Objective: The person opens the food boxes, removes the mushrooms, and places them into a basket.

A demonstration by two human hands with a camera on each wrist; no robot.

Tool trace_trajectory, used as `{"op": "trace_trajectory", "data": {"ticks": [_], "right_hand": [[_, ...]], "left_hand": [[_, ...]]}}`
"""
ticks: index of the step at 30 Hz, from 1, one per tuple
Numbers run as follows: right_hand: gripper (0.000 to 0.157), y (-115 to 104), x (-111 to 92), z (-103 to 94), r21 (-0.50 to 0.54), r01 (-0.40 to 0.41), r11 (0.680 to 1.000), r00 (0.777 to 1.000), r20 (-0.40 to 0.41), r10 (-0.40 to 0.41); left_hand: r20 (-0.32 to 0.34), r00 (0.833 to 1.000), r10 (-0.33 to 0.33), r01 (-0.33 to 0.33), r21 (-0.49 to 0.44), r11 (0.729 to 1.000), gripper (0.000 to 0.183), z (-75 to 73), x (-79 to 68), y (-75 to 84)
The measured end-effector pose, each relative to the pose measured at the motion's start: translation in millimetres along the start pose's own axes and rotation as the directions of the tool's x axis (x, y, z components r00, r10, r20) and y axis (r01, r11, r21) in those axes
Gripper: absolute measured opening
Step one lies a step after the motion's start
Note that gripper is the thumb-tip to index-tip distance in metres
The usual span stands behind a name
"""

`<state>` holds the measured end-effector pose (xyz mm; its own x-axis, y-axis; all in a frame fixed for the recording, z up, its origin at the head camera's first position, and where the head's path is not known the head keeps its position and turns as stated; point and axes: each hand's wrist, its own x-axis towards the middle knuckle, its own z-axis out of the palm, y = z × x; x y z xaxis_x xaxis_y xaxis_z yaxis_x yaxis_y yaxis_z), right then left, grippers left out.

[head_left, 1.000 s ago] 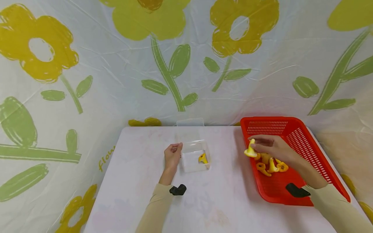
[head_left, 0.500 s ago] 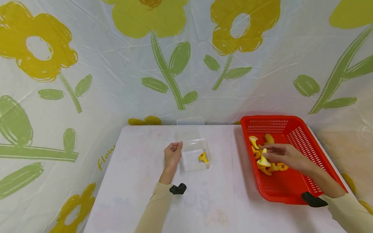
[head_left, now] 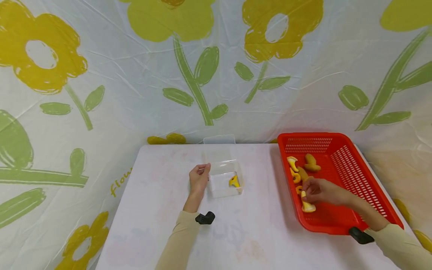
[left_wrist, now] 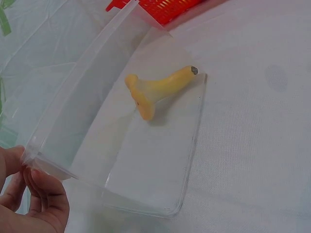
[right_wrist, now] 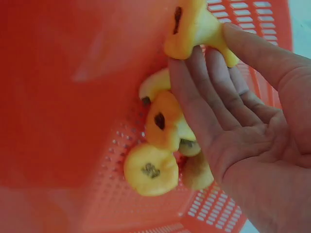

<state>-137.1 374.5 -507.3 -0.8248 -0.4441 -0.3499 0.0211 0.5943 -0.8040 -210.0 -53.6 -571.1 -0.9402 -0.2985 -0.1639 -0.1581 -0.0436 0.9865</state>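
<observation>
My left hand [head_left: 198, 183] pinches the left edge of a clear plastic box [head_left: 216, 192], thumb and fingertips at its corner in the left wrist view. One yellow chanterelle mushroom [left_wrist: 160, 90] lies on its side in the box. On the right, my right hand [head_left: 325, 192] is inside the red basket [head_left: 341, 217], close over its left part. It holds another chanterelle [right_wrist: 199, 29] between thumb and fingers; in the head view its pale cap [head_left: 308, 207] points down towards me. The palm faces the camera in the right wrist view.
Several yellow mushrooms [right_wrist: 151, 169] lie along the basket's left side, and a brownish one [head_left: 311, 162] sits farther back. A clear panel [head_left: 219, 139] stands at the table's back edge behind the box. Flowered cloth [head_left: 141, 75] hangs behind the white table [head_left: 162, 168].
My right hand has carried the chanterelle from the basket's left rim rightward, then down nearer to me, uncovering mushrooms at the back. The left hand stays at the box's edge.
</observation>
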Motion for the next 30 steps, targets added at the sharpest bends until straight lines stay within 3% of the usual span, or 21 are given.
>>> {"op": "trace_trajectory", "data": {"ticks": [7,17,24,30], "right_hand": [[0.037,0,1,10.8,-0.064,-0.024,0.998,0.999,0.039,0.027],[0.031,-8,-2,15.5,-0.116,-0.015,0.993,1.0,0.014,0.017],[0.023,-24,0,9.2,-0.209,0.034,0.977,0.995,-0.089,-0.053],[0.017,-43,4,6.7,-0.201,0.092,0.975,0.967,-0.215,-0.136]], "left_hand": [[0.015,1.0,0.017,-0.016,-0.04,0.999,0.022,0.9,-1.1,1.0],[0.017,1.0,0.011,-0.01,-0.004,1.0,0.022,1.0,-2.3,1.9],[0.005,1.0,0.006,-0.006,0.011,1.0,0.021,-0.5,-2.5,1.1],[0.006,1.0,0.013,-0.013,0.02,1.0,0.022,-1.1,-3.2,2.4]]}}
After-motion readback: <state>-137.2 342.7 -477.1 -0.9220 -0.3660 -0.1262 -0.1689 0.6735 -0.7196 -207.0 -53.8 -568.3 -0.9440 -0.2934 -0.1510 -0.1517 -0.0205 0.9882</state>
